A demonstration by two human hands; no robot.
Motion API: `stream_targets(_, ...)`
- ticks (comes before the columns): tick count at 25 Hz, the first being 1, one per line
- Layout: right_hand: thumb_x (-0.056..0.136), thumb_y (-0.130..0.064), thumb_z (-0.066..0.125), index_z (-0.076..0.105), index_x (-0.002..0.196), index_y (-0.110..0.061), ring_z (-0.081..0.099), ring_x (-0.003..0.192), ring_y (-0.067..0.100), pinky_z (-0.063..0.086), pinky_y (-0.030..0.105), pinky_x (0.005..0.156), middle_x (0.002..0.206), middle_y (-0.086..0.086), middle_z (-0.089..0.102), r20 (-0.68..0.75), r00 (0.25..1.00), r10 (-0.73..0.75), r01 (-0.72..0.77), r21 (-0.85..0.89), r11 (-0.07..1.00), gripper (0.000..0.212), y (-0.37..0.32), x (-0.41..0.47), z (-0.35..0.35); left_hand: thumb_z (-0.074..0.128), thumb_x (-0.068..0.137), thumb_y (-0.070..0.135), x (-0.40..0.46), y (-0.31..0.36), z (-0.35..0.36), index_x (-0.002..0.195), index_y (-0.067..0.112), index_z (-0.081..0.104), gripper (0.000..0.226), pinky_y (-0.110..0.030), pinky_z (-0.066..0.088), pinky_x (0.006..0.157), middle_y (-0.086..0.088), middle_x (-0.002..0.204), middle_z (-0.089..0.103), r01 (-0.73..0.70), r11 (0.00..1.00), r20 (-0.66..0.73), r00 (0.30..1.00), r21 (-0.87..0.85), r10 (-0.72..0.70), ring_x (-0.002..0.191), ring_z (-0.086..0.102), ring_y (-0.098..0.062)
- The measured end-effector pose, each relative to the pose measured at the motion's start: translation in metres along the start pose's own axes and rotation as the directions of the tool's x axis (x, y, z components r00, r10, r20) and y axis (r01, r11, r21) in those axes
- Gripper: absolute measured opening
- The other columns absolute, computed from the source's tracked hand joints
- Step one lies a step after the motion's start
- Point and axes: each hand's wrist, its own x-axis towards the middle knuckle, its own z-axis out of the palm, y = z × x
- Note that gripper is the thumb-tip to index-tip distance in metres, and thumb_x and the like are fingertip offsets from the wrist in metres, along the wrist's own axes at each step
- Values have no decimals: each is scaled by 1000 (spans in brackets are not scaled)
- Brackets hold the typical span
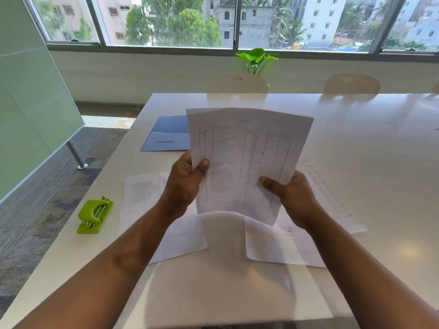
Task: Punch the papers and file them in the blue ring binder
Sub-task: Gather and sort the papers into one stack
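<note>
Reading this as early stage: I see no sheet punched or filed yet, as far as the view shows. Left hand point(184, 184) and right hand point(293, 197) both grip a small stack of printed sheets point(244, 160), held up mid-frame above the table point(356, 143). Thumbs are pressed on the front face, the other fingers curled behind; left grips the stack's left edge, right the lower right corner. Top edges are staggered, so at least two sheets; exact count I can't tell.

Green hole punch point(95, 214) sits at lower left near the table edge, well apart from both hands, nothing in its slot. Blue ring binder point(167, 134) lies open, upper left of the stack, partly hidden behind it. Rings not visible, and I can't tell whether anything is filed in it.

Loose papers point(180, 238) lie spread on the table under the hands, overlapping; I make out roughly four or five.

Count: one punch, one binder, one held stack, two hands.

Left to do, my judgement: square the stack, gather the loose sheets, punch, file.
</note>
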Motion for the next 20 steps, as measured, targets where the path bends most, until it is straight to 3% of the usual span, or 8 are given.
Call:
stream_targets(4,89,-5,72,73,108,-22,75,98,13,62,31,82,103,-11,79,-3,999,-35,35,6,999,26,-4,2,-4,49,104,27,3,3,0,121,27,58,20,-31,61,86,6,117,69,-27,1000,14,1000,-13,27,107,68,-15)
stream_targets(8,87,1,74,74,109,-20,76,99,18,61,41,90,106,-3,79,-20,999,34,-35,-13,999,31,6,-3,-2,49,106,13,-5,-8,6,123,22,59,22,-25,59,82,14,113,73,107,989,84,992,-102,-99,107,69,-12)
stream_targets(12,87,1,74,73,111,-19,75,100,19,62,39,89,107,-3,79,-15,1000,16,-15,16,1000,31,3,-2,-8,50,105,17,-3,-9,5,120,24,60,20,-29,60,83,7,115,71,96,989,80,993,-111,-88,107,69,-16)
stream_targets(15,86,1,74,72,117,-15,74,105,24,58,50,96,112,3,78,1,998,71,-71,52,996,35,14,-4,-8,53,104,18,-11,-17,9,120,22,63,19,-27,59,81,6,111,73,200,972,138,973,-120,-183,105,69,-18)
stream_targets(20,85,-5,60,62,129,-1,66,113,32,50,45,97,131,21,67,156,978,136,-163,172,971,44,13,0,-43,57,103,24,-3,-24,8,113,19,68,16,-38,61,84,-3,106,76,241,970,-39,969,-43,-243,97,73,-24)
